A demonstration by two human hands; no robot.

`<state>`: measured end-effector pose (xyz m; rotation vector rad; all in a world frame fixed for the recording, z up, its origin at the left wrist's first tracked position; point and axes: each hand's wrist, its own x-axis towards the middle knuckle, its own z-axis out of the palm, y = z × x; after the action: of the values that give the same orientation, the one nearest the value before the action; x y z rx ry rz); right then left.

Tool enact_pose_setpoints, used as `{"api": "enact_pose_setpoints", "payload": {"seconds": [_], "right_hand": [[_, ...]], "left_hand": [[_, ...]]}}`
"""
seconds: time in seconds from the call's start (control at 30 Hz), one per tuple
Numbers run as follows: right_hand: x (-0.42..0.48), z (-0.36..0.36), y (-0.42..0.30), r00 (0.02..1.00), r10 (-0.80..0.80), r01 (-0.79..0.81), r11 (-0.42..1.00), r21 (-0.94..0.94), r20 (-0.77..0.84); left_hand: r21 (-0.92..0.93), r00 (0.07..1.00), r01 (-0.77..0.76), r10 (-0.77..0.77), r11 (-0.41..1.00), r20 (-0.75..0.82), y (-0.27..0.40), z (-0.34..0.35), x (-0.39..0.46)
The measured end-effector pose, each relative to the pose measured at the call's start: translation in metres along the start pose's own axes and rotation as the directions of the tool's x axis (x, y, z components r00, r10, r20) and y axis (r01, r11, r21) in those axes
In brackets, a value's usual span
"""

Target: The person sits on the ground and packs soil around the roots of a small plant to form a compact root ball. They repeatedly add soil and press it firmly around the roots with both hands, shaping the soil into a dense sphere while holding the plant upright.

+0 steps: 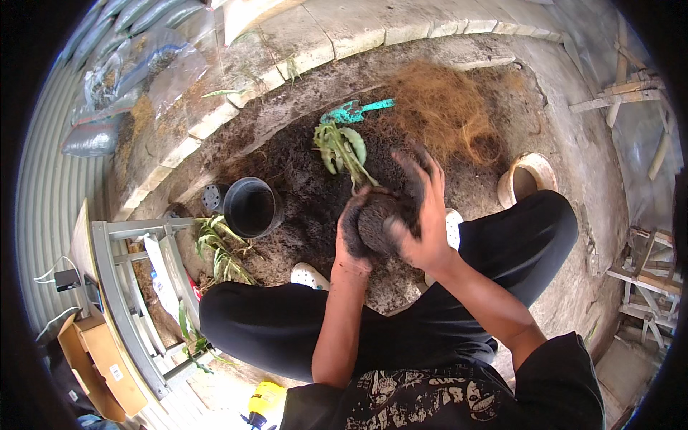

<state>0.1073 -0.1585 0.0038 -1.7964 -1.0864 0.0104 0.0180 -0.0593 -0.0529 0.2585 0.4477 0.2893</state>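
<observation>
A round ball of dark soil or fibre (376, 223) sits at the base of a leafy green plant (344, 148), whose stems and leaves point away from me. My left hand (355, 231) cups the ball from its left side, fingers dark with soil. On the other side my right hand (424, 209) is blurred; its fingers are spread and lifted off, with the thumb near the ball's face. Loose dark soil (301, 177) covers the ground below both hands. Beyond the leaves lies a turquoise hand trowel (352, 111), its blade smeared with soil.
Brown coir fibre (443, 110) is heaped at the far right. A black plastic pot (252, 207) and a small perforated pot (213, 197) stand left, near cut leafy plants (226, 252). At right is a pale bucket (527, 177). A yellow spray bottle (266, 400) is beside me.
</observation>
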Motion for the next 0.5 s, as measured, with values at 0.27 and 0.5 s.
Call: {"api": "enact_pose_setpoints", "payload": {"seconds": [0.27,0.5], "right_hand": [[-0.031,0.046,0.019,0.971,-0.211,0.213,0.977,0.007,-0.113],[-0.008,0.038,0.029,0.972,0.232,-0.223,0.859,0.462,0.037]], "left_hand": [[-0.147,0.987,-0.147,0.155,0.978,0.043,-0.014,-0.027,0.006],[-0.045,0.986,-0.122,0.115,0.992,-0.124,0.015,0.022,-0.01]]}}
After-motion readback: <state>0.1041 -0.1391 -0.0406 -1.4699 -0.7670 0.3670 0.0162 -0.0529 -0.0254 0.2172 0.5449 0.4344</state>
